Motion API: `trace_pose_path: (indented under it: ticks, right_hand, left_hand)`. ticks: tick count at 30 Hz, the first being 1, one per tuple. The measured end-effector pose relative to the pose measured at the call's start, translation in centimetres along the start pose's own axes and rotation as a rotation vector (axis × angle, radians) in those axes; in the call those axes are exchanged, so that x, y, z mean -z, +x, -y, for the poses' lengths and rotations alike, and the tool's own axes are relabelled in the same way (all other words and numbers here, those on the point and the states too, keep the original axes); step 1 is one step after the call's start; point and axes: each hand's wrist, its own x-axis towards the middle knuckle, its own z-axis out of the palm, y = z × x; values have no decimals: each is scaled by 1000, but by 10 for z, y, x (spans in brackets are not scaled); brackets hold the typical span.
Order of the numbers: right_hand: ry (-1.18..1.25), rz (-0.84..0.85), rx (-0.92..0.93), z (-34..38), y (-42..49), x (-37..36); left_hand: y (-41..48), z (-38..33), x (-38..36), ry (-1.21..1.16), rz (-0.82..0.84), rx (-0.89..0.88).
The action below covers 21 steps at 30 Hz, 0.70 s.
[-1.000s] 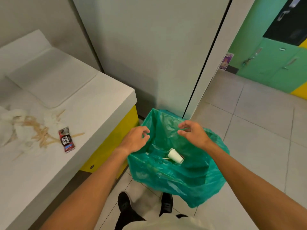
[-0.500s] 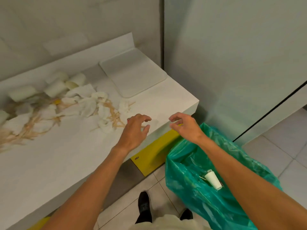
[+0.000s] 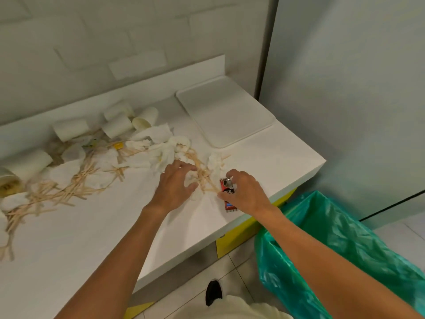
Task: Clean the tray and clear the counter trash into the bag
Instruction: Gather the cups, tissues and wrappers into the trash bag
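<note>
White counter [image 3: 264, 155] now fills the view; half a second ago both hands hovered short of the litter, now they are down on it near the counter's right end. Left hand [image 3: 176, 184], fingers spread and holding nothing, rests on crumpled napkins [image 3: 161, 153] and wooden stir sticks [image 3: 76, 187]; right hand [image 3: 245, 192] pinches a red sachet [image 3: 227, 196], print too blurred to read. Bare white tray [image 3: 225, 111] sits at the back right, paper cups [image 3: 119, 125] behind the litter, green trash bag [image 3: 345, 256] on the floor below the right forearm.
</note>
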Motion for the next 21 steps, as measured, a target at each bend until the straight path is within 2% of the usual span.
trace_pose_path:
  ticks: [3, 7, 9, 15, 21]
  right_hand:
    - [-16, -32, -11, 5, 6, -13]
    - [127, -117, -53, 9, 13, -18]
    - [198, -155, -60, 11, 13, -18]
    - [303, -246, -17, 19, 14, -12]
    - [359, -359, -62, 22, 8, 8]
  left_hand:
    - [7, 19, 4, -36, 41, 27]
    - [15, 36, 5, -104, 146, 55]
    - [19, 42, 3, -107, 144, 37]
    - [26, 46, 2, -172, -63, 71]
    - [32, 25, 17, -206, -268, -19]
